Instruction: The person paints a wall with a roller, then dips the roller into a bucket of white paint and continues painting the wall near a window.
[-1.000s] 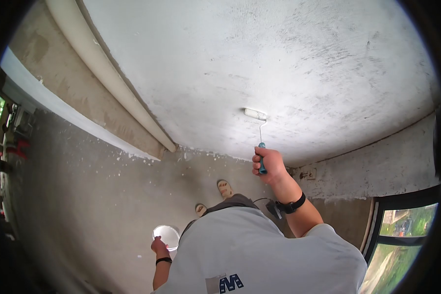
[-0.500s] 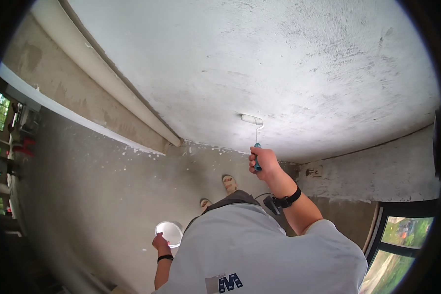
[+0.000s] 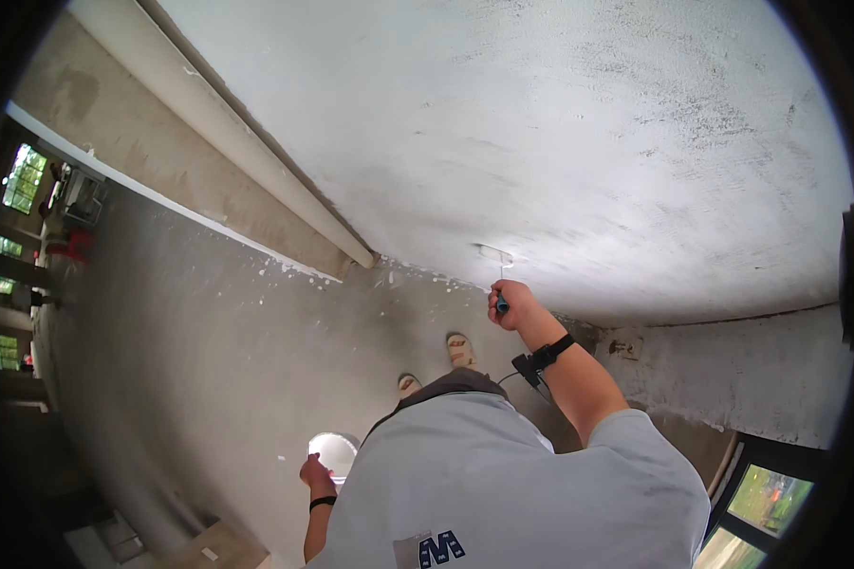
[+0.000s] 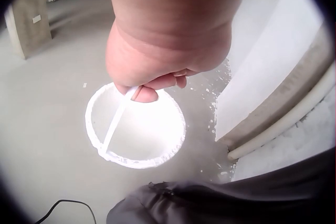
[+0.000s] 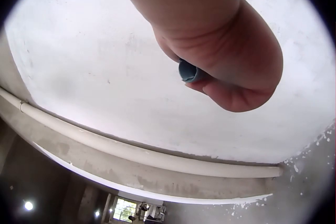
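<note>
"Where do we have the roller (image 3: 495,254)?"

"On the wall (image 3: 560,114), near its bottom edge, our right hand (image 3: 515,305) clamped round the blue-green grip (image 3: 502,304). It should handle light, its sleeve soft and its frame stiff; we'd hold only that smooth grip."

"And the bucket (image 4: 142,164)?"

"By our side, the left hand's (image 4: 168,50) fingers curled round its thin handle (image 4: 115,124). Its white-crusted round rim may be slippery."

"Farther out?"

"Streaky, chalky wall, then a smooth round pipe (image 3: 247,142) and grey floor (image 3: 228,360), spattered white."
</note>
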Motion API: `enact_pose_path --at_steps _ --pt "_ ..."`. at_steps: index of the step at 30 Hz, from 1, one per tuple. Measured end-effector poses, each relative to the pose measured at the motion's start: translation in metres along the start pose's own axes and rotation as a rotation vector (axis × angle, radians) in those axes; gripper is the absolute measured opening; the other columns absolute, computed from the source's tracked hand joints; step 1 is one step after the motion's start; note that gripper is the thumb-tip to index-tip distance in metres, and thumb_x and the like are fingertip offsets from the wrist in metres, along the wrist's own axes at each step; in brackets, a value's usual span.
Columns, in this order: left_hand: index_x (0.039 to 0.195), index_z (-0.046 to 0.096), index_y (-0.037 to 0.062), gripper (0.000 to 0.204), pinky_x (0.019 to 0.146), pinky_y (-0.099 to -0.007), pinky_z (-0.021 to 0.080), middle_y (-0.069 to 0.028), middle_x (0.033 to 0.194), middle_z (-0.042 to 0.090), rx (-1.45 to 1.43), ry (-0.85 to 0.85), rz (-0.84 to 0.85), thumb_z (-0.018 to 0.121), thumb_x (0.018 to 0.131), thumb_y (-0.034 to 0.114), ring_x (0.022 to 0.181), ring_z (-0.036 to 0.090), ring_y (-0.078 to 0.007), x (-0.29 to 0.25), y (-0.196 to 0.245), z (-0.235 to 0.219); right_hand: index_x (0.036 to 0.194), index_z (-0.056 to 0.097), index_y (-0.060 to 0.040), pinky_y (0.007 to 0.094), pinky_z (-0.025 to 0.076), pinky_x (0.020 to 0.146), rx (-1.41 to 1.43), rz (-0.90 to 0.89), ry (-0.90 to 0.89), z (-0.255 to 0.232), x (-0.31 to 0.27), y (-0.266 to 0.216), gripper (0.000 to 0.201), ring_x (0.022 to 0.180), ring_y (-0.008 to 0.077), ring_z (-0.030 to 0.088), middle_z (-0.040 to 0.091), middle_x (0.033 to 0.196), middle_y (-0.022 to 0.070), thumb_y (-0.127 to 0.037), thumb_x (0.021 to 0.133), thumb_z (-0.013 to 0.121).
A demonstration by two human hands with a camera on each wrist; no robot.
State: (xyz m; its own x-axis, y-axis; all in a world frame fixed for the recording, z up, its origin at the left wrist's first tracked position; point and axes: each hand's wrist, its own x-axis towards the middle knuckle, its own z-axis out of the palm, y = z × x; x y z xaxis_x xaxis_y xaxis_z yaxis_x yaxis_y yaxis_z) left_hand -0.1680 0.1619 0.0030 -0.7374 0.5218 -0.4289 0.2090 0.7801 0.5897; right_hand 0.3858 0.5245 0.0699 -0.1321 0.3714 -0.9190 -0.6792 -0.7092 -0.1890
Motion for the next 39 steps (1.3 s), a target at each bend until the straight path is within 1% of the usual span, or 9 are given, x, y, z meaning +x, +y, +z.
enact_pose_path --at_steps 6,10,13,16,19,21,25,33,39 --pt "0.094 0.069 -0.0009 0.025 0.046 -0.0372 0.043 -0.0087 0.072 0.057 -0.161 0.095 -0.164 0.061 0.08 0.018 0.058 0.053 -0.0232 -0.03 0.009 -0.008 0.081 0.049 -0.0117 0.0272 0.045 0.05 0.238 0.212 -0.003 0.003 0.042 -0.006 0.018 0.05 0.0109 0.051 0.052 0.063 -0.0028 -0.017 0.098 0.05" --pt "0.094 0.069 0.0016 0.024 0.048 -0.0366 0.042 -0.0063 0.066 0.052 -0.061 0.141 -0.076 0.061 0.08 0.019 0.053 0.049 -0.0217 -0.04 -0.007 -0.017 0.082 0.048 -0.012 0.0263 0.044 0.049 0.173 0.296 0.007 0.001 0.054 0.01 0.018 0.05 0.0094 0.049 0.051 0.062 -0.0035 -0.016 0.099 0.05" --pt "0.094 0.07 0.0026 0.023 0.047 -0.0372 0.042 -0.0059 0.065 0.052 -0.107 0.144 -0.124 0.061 0.08 0.019 0.053 0.049 -0.0217 -0.052 -0.011 -0.019 0.081 0.047 -0.012 0.0242 0.042 0.046 0.081 0.285 -0.038 -0.015 0.082 0.013 0.019 0.048 0.0077 0.047 0.048 0.061 -0.0045 -0.016 0.099 0.051" --pt "0.093 0.069 0.0019 0.023 0.046 -0.0371 0.042 -0.0056 0.065 0.051 -0.074 0.143 -0.093 0.06 0.08 0.018 0.053 0.049 -0.0214 -0.057 -0.019 -0.022 0.078 0.045 -0.0121 0.0226 0.04 0.043 0.183 0.318 -0.048 -0.015 0.094 0.012 0.02 0.046 0.0065 0.044 0.045 0.059 -0.0053 -0.015 0.097 0.052" --pt "0.093 0.069 0.0006 0.023 0.045 -0.0362 0.041 -0.0055 0.064 0.05 -0.068 0.123 -0.138 0.059 0.081 0.018 0.053 0.049 -0.0205 -0.058 -0.022 -0.026 0.075 0.042 -0.0123 0.021 0.038 0.042 0.122 0.206 -0.028 -0.006 0.098 0.008 0.021 0.044 0.0062 0.043 0.045 0.058 -0.0055 -0.013 0.095 0.051" --pt "0.093 0.069 0.0001 0.024 0.045 -0.0355 0.04 -0.0054 0.063 0.05 -0.052 0.111 -0.158 0.058 0.081 0.018 0.052 0.048 -0.02 -0.057 -0.02 -0.028 0.066 0.038 -0.0131 0.0249 0.035 0.04 0.294 0.277 -0.015 0.002 0.096 0.004 0.026 0.04 0.0111 0.039 0.039 0.054 -0.0032 -0.002 0.085 0.051" --pt "0.095 0.068 -0.0004 0.026 0.044 -0.0351 0.04 -0.0057 0.063 0.05 -0.157 0.101 -0.269 0.057 0.083 0.02 0.053 0.048 -0.0198 -0.051 -0.017 -0.027 0.067 0.038 -0.0132 0.0239 0.037 0.04 0.272 0.255 0.016 0.011 0.073 0.007 0.026 0.041 0.0095 0.04 0.038 0.054 -0.0041 -0.003 0.087 0.051" --pt "0.092 0.067 -0.0008 0.024 0.045 -0.0364 0.043 -0.0077 0.064 0.051 -0.178 -0.01 -0.177 0.059 0.081 0.019 0.054 0.051 -0.0216 -0.011 -0.01 -0.006 0.071 0.04 -0.0142 0.0202 0.037 0.041 0.197 0.229 -0.114 0.013 -0.015 0.007 0.026 0.044 0.0054 0.04 0.04 0.056 -0.0068 -0.013 0.095 0.05" --pt "0.085 0.064 -0.0029 0.022 0.046 -0.0378 0.046 -0.0099 0.068 0.055 -0.111 -0.157 -0.075 0.063 0.08 0.018 0.056 0.054 -0.0239 0.028 0.014 0.01 0.074 0.044 -0.015 0.0214 0.036 0.042 0.187 0.075 -0.185 0.018 -0.092 0.022 0.022 0.047 0.0042 0.041 0.044 0.06 -0.0075 -0.017 0.095 0.052"
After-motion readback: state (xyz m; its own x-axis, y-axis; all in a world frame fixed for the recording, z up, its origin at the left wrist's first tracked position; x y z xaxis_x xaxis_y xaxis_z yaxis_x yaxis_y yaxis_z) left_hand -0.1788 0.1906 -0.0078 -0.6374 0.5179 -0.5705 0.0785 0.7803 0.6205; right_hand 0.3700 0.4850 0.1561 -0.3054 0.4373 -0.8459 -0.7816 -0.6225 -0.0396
